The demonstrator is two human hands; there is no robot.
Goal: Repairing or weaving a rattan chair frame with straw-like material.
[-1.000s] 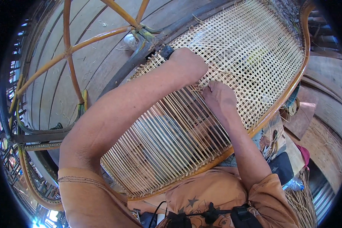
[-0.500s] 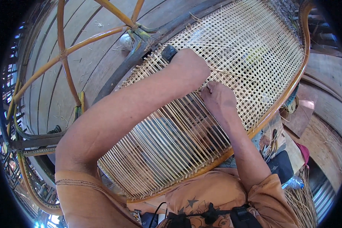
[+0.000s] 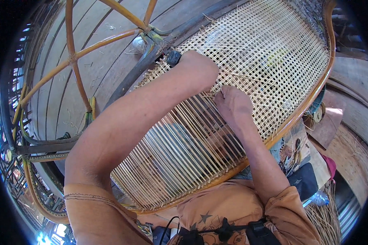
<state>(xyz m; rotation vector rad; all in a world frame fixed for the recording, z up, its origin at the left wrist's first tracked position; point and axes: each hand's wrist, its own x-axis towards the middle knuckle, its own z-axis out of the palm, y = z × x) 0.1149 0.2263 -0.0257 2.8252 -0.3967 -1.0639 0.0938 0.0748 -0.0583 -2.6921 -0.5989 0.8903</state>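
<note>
A rattan panel (image 3: 249, 45) lies in front of me, its far part woven into an open lattice. Its near part has parallel cane strands (image 3: 151, 163) stretched across. My left hand (image 3: 200, 67) is bent over the far-left side of the lattice, its fingers curled under and hidden. A black piece (image 3: 173, 58) juts out at its left side; whether it is held or wrapped on a finger I cannot tell. Just nearer, at the border of lattice and bare strands, my right hand (image 3: 234, 104) is closed in a pinch on a cane strand, its fingertips mostly hidden.
A smooth rattan rim (image 3: 294, 116) borders the panel on the right. To the left stands a frame of crossed rattan poles (image 3: 73, 61) over a plank floor. At right lie a black flat case (image 3: 303, 179), a clear plastic bottle (image 3: 319, 197) and a bundle of cane (image 3: 327, 220).
My left hand has shifted a little to the left over the lattice, the black piece moving with it. My right hand has shifted slightly left, still pinched at the lattice's border.
</note>
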